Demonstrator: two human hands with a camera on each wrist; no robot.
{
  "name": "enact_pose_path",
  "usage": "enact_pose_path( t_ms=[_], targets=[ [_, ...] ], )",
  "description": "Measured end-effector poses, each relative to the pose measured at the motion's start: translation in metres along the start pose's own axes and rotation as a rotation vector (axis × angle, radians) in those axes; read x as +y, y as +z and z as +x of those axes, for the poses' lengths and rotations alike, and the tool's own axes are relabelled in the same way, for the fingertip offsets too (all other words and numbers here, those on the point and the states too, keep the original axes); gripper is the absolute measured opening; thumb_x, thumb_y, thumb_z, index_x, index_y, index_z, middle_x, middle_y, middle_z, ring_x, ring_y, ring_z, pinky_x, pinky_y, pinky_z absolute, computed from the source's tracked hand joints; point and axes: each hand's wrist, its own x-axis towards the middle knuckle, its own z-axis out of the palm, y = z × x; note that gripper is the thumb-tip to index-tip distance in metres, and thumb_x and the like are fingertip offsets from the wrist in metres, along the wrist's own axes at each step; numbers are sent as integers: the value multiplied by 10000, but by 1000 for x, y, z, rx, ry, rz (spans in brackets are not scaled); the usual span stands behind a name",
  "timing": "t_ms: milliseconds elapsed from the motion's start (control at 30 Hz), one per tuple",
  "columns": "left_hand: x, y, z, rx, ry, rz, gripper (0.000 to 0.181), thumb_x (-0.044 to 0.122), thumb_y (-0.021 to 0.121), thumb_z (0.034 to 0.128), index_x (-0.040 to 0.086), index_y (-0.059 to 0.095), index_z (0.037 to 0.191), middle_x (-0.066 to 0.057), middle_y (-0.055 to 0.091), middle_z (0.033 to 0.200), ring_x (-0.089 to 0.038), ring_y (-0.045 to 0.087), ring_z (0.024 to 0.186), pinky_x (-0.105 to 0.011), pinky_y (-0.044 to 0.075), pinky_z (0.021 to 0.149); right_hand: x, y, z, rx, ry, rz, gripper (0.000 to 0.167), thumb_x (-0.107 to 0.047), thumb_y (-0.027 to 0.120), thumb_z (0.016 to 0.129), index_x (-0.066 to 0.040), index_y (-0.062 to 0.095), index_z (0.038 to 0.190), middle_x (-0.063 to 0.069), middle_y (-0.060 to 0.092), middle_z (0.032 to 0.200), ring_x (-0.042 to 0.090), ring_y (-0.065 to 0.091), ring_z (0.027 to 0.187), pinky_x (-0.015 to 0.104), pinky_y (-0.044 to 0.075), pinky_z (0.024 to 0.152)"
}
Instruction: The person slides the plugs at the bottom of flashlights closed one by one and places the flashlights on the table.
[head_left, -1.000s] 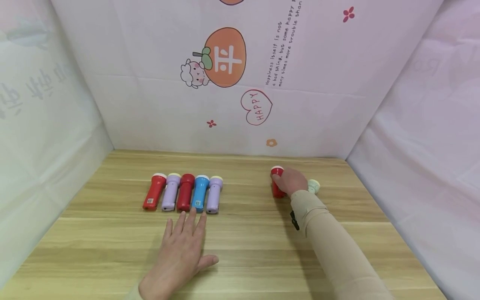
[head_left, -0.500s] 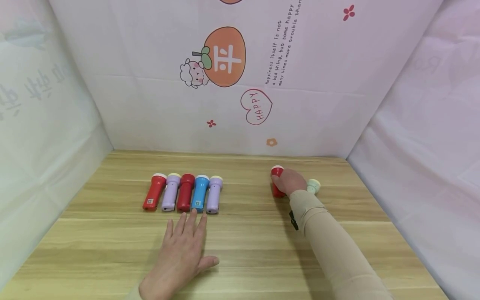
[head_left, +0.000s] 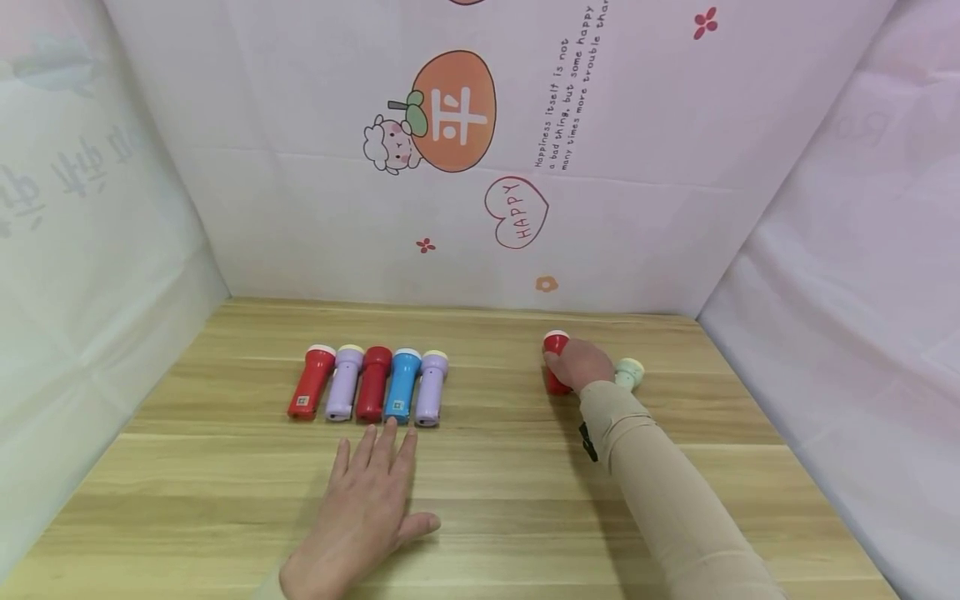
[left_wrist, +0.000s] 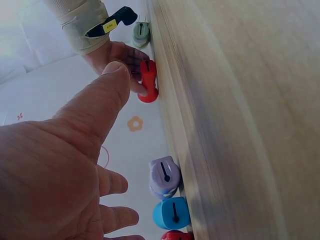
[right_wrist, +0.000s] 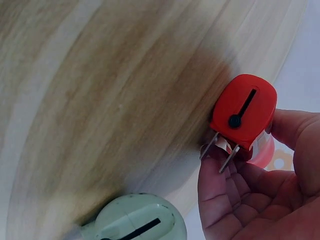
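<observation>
My right hand (head_left: 585, 364) grips a red flashlight (head_left: 557, 385) with a white-rimmed head, which lies on the right part of the table. The right wrist view shows its rounded rear end (right_wrist: 245, 107) with a black slot and two metal prongs folded out beside the fingers. Just right of that hand is a pale green flashlight (head_left: 628, 373), partly hidden by the wrist. My left hand (head_left: 363, 500) is spread flat, palm down, with straight fingers pointing at a row of flashlights. Its fingertips are close to the blue flashlight (head_left: 402, 383); whether they touch it I cannot tell.
Side by side in the row lie a red flashlight (head_left: 311, 383), a lilac flashlight (head_left: 345, 383), a dark red flashlight (head_left: 373, 383), the blue one and another lilac flashlight (head_left: 431, 387). White printed cloth (head_left: 337, 225) walls the wooden table (head_left: 495, 500) at the back and sides.
</observation>
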Motion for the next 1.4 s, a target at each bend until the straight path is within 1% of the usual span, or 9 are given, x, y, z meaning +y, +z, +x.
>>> enact_pose_path(
  t_ms=[267, 600, 933, 1167, 1400],
  targets=[
    [0, 0, 0, 7, 4, -1, 1039, 693, 726, 851, 42, 398, 1592, -261, 303, 1667, -508, 303, 1519, -740, 191, 1209, -1, 0, 0, -6, 3, -9, 501, -481, 477, 1047, -23, 666, 973, 133, 666, 932, 286, 611, 819, 379, 510, 705],
    [1, -1, 0, 4, 7, -2, 1037, 685, 736, 848, 41, 401, 1589, -261, 310, 1664, -510, 313, 1514, -741, 201, 1206, -3, 0, -2, 2, 5, -7, 503, -499, 518, 1020, -21, 656, 1094, 122, 673, 995, 285, 613, 856, 390, 512, 733],
    [1, -1, 0, 2, 9, 5, 1029, 685, 727, 855, 45, 399, 1591, -255, 308, 1667, -506, 328, 1507, -733, 207, 1209, -4, 3, 0, 11, -2, 9, 476, -515, 554, 996, -55, 671, 1032, 105, 675, 970, 276, 613, 838, 383, 508, 715],
    [1, -1, 1, -9, 5, 6, 1025, 683, 726, 858, 50, 397, 1594, -247, 300, 1674, -502, 323, 1511, -729, 204, 1213, -5, 4, -1, 5, 2, 9, 464, -521, 586, 994, -62, 648, 973, 96, 660, 888, 255, 609, 759, 347, 481, 635],
    [1, 0, 1, -2, 10, 9, 1014, 679, 732, 856, 48, 415, 1584, -244, 319, 1667, -503, 339, 1503, -723, 212, 1214, -6, 4, -3, 2, -3, 33, 446, -522, 621, 983, -79, 635, 930, 80, 642, 833, 239, 593, 728, 325, 459, 600]
  ],
)
